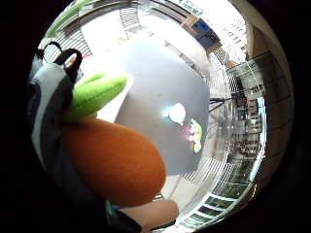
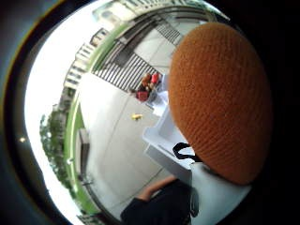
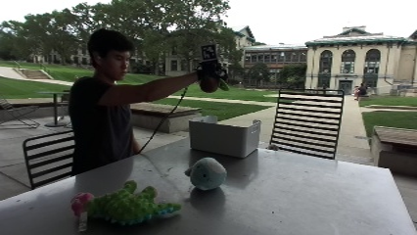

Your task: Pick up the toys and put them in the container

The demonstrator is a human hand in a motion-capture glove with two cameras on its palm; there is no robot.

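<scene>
Gloved right hand [image 3: 208, 73] raised high above white container [image 3: 223, 137], fingers curled round orange carrot toy [image 3: 210, 84]. Carrot fills both palm views [image 1: 114, 160], green leaves [image 1: 95, 93] poking out past palm, so long axis seems to run across hand. Key relation: container sits almost straight below held carrot, slightly toward chair [image 3: 306, 122]; next move likely lower and release. Still on tabletop [image 3: 312, 196], nearer camera than container: pale blue round plush [image 3: 207, 173], green plush [image 3: 127, 206].
</scene>
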